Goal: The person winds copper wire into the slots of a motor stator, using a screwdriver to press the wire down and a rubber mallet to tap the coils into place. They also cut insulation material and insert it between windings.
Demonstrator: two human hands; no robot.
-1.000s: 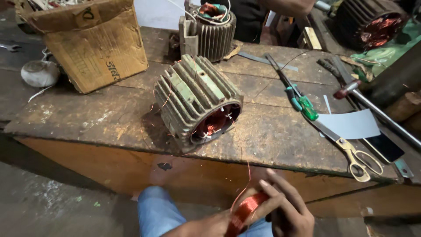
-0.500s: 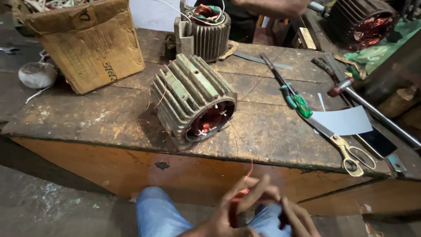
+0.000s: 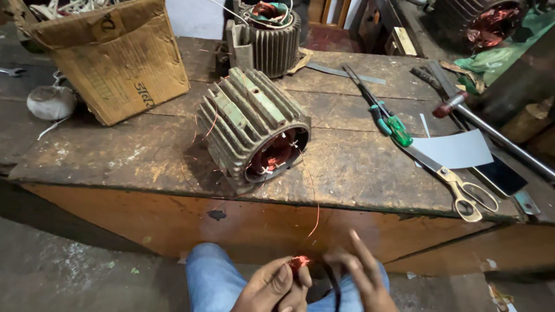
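A long wooden workbench fills the middle of the view, its worn top scratched and stained. On its near middle lies a finned motor stator housing, tipped on its side, with its open end turned toward the near right so that the copper windings inside show. A thin copper wire runs from that open end down over the bench's near edge to the hands below.

At the far left stands a torn cardboard box, with a pale round lump just left of it. A second finned stator stands upright at the far middle. To the right lie a green-handled screwdriver, a grey sheet of paper and yellow-handled scissors, the scissors nearest the bench edge.

Below the bench, over a knee in blue jeans, both hands work close together. The left hand is closed, thumb and fingers pinched on a small bundle of copper wire at its fingertips. The right hand is held loosely open, fingers spread and one raised, just right of the bundle; motion blur hides whether it touches the wire. The bundle sits between the two hands, well nearer than the stator it is tied to by the strand.
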